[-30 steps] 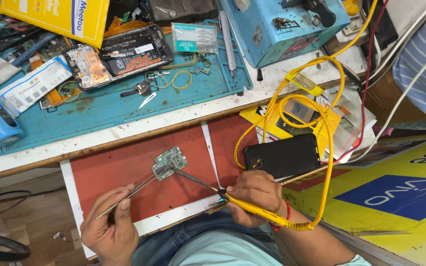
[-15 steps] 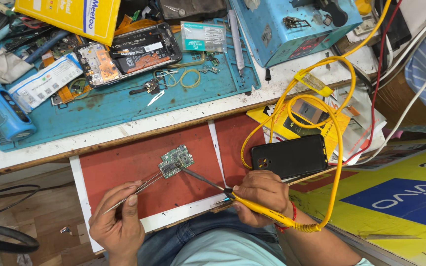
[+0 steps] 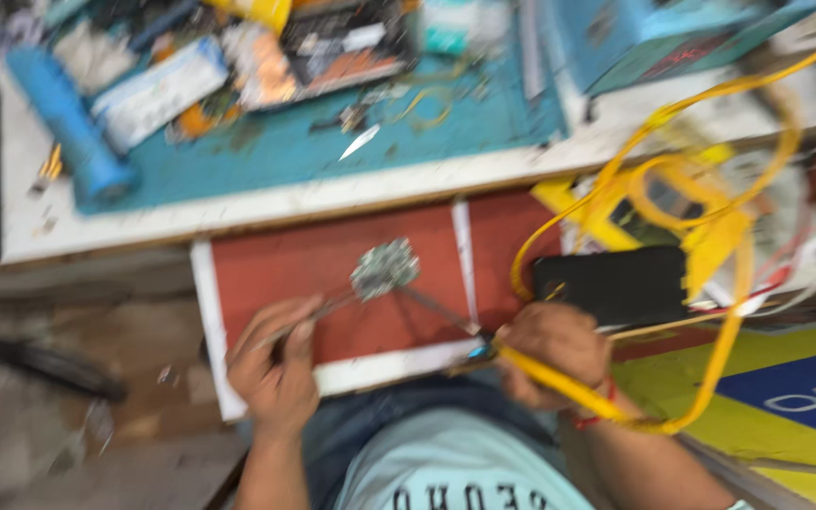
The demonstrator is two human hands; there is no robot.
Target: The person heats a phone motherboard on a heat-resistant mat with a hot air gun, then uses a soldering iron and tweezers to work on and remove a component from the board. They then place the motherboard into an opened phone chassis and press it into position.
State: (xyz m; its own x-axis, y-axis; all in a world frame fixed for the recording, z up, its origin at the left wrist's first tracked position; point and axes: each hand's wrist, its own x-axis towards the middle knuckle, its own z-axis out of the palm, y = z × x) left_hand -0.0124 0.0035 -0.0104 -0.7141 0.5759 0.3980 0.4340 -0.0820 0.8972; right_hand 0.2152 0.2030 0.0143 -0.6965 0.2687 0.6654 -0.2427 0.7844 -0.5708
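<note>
The head view is blurred by motion. A small grey-green circuit board (image 3: 384,268) hovers over a red mat (image 3: 332,283). My left hand (image 3: 276,364) grips thin tweezers (image 3: 318,312) that pinch the board's left edge. My right hand (image 3: 550,354) holds a yellow-handled soldering iron (image 3: 446,314), its thin tip reaching the board's right side. A yellow cable (image 3: 710,283) loops from the iron up past my right wrist.
A black phone (image 3: 616,283) lies just right of the red mat. Behind it is a teal work mat (image 3: 332,142) crowded with a blue tool (image 3: 73,132), phone parts and boxes. A blue machine (image 3: 654,38) stands at the back right.
The view has swung and moved closer, with heavy blur. Both hands keep their grips; the board stays between the tweezers and the iron tip.
</note>
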